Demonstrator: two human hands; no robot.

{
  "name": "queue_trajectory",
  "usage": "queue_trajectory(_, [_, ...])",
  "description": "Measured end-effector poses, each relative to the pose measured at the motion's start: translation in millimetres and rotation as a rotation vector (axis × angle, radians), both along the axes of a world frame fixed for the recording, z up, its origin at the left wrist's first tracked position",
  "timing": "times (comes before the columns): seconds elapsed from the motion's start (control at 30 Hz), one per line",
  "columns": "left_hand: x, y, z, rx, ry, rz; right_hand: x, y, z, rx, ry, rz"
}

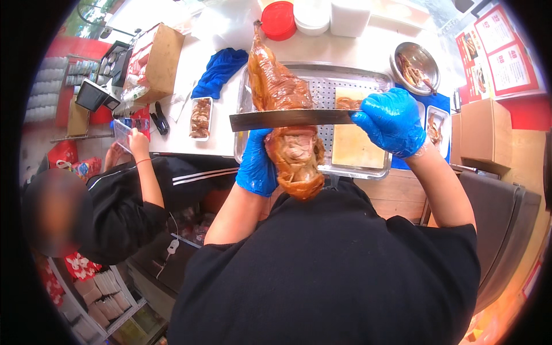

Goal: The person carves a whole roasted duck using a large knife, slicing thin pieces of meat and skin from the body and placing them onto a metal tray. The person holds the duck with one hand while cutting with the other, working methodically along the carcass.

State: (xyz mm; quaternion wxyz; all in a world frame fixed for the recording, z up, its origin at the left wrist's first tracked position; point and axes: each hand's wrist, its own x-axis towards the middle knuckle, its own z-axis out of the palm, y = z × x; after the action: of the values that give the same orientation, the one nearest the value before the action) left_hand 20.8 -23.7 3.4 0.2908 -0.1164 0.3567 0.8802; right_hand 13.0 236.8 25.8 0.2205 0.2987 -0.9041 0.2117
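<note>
A glossy brown roast duck (275, 77) is lifted above the metal tray, its neck pointing away from me and its cut, pale-fleshed end (296, 152) toward my body. My left hand (257, 167), in a blue glove, grips the duck from its left side; part of the fingers is hidden behind the meat. A long-bladed knife (287, 119) lies level across the duck's middle. Its handle is wrapped in my right hand (391, 122), also blue-gloved and closed. Beneath, a yellowish cutting board (355, 144) rests on the perforated tray (328, 72), with some meat at its far end.
Left of the tray are a box of sliced meat (200, 118), a blue cloth (219, 72) and a black stapler (158, 119). A steel bowl of scraps (415, 68) stands far right, near a white container (438, 132). A co-worker (123, 207) at left holds a clear plastic container.
</note>
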Motion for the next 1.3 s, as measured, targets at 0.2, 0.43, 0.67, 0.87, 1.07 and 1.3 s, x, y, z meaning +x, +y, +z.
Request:
queue_trajectory(0.2, [2.1,7.7,-4.4,0.020,-0.026,0.017,-6.7,-21.0,17.1,0.028,0.082,0.021])
queue_trajectory(0.43, [-2.9,8.0,8.5,-0.013,0.034,-0.016,-6.2,-20.3,43.6,-0.001,0.103,0.001])
queue_trajectory(0.67, [3.2,11.7,16.5,0.008,0.027,-0.076,-11.5,-46.1,33.8,-0.061,0.071,0.045])
queue_trajectory(0.87, [6.0,9.9,12.4,0.021,0.054,-0.056,-9.6,-50.3,32.0,-0.068,0.053,0.048])
queue_trajectory(1.07, [5.1,11.4,14.4,0.047,0.032,-0.065,-8.1,-50.0,38.2,-0.071,0.027,0.075])
queue_trajectory(1.3, [3.4,8.7,10.9,0.079,0.057,-0.015,-4.3,-36.3,31.1,-0.001,0.071,0.036])
